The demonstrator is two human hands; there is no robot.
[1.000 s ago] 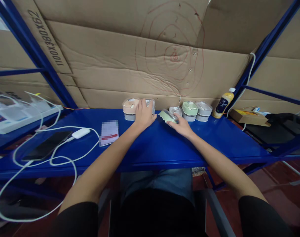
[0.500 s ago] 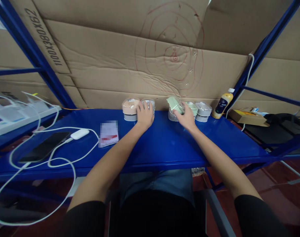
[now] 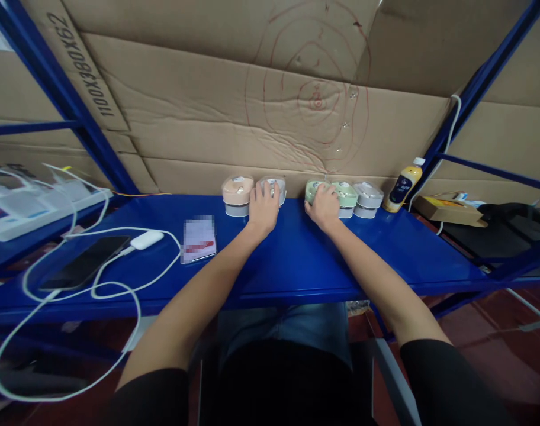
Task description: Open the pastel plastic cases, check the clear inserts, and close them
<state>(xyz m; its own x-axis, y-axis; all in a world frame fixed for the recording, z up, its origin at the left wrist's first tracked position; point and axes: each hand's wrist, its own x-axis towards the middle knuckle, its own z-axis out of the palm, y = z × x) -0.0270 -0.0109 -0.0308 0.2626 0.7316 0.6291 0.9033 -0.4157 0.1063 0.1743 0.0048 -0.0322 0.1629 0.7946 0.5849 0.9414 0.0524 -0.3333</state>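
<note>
Against the cardboard at the back of the blue table stand several small two-tier lidded boxes. My left hand (image 3: 264, 208) is curled over a grey box (image 3: 279, 184), its fingers on the lid. Beside it on the left is a peach-lidded box (image 3: 237, 188). To the right, my right hand (image 3: 324, 207) grips a green-lidded box (image 3: 312, 188) from above, the lid level on it and partly covered by my fingers. Directly right of that hand stand another green box (image 3: 347, 195) and a grey box (image 3: 368, 198).
A drink bottle (image 3: 404, 184) stands at the right end of the blue table (image 3: 292, 260). On the left lie a phone-like pixelated item (image 3: 199, 239), a dark phone (image 3: 86, 263) and a white adapter (image 3: 147, 239) with looping cable. An opened carton (image 3: 452, 212) is beyond the right post.
My right hand has moved slightly left and down. The green lid, tilted and lifted before, now sits level on its box. My left hand stays on the grey box.
</note>
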